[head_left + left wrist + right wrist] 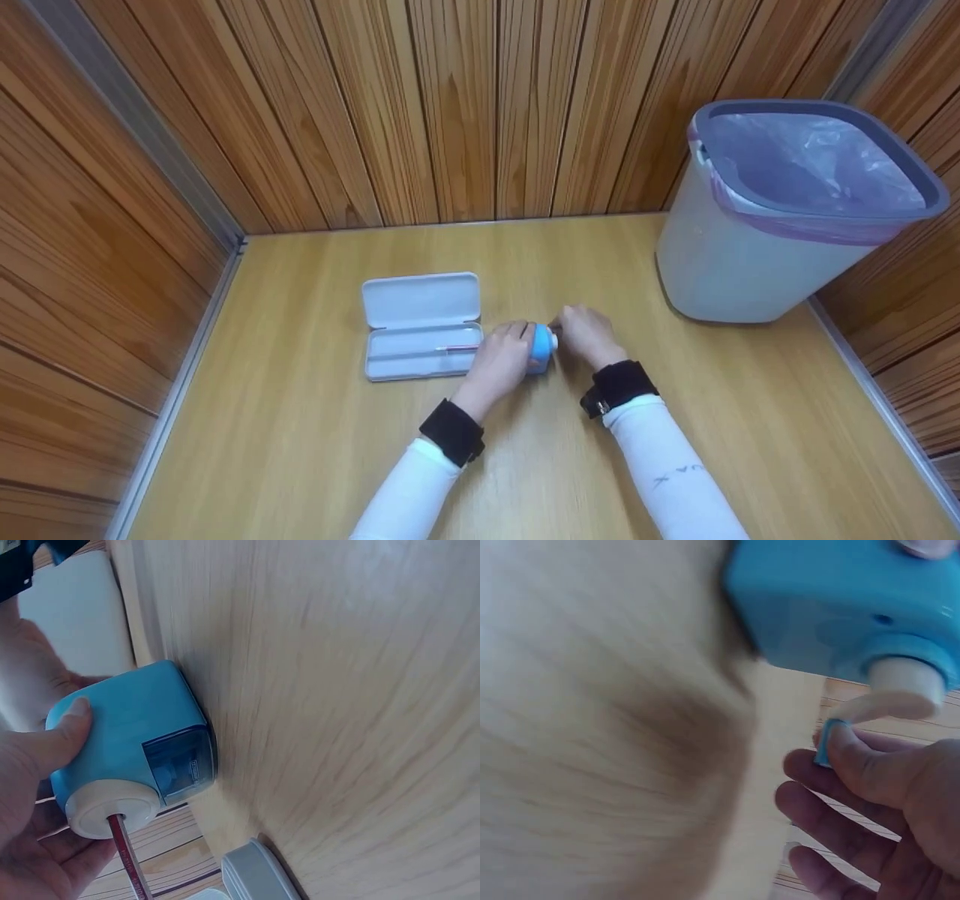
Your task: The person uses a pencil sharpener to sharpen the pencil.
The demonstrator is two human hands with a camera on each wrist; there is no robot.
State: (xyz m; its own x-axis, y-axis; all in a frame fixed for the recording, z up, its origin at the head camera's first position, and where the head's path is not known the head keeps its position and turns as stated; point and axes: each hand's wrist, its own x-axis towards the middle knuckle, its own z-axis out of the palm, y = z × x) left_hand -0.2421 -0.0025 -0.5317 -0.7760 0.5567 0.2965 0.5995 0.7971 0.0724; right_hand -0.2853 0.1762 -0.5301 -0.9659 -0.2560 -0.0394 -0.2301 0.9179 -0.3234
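Observation:
A blue crank pencil sharpener (127, 716) stands on the table, its dark see-through shavings drawer (180, 765) low on the front. My left hand (504, 354) grips its body from above, thumb on one side and fingers on the other. Out of the white front ring sticks a dark red pencil (129, 859), pointing left toward the pencil case. With thumb and forefinger, my right hand (587, 335) pinches the blue-tipped knob of the white crank handle (877, 706) at the sharpener's back. The other right fingers are spread loosely.
An open grey-white pencil case (420, 364) lies just left of the sharpener, lid folded back. At the back right stands a pale waste bin (742, 262) with a grey rim and plastic liner. Wood-panelled walls (450, 112) enclose the table (300, 450).

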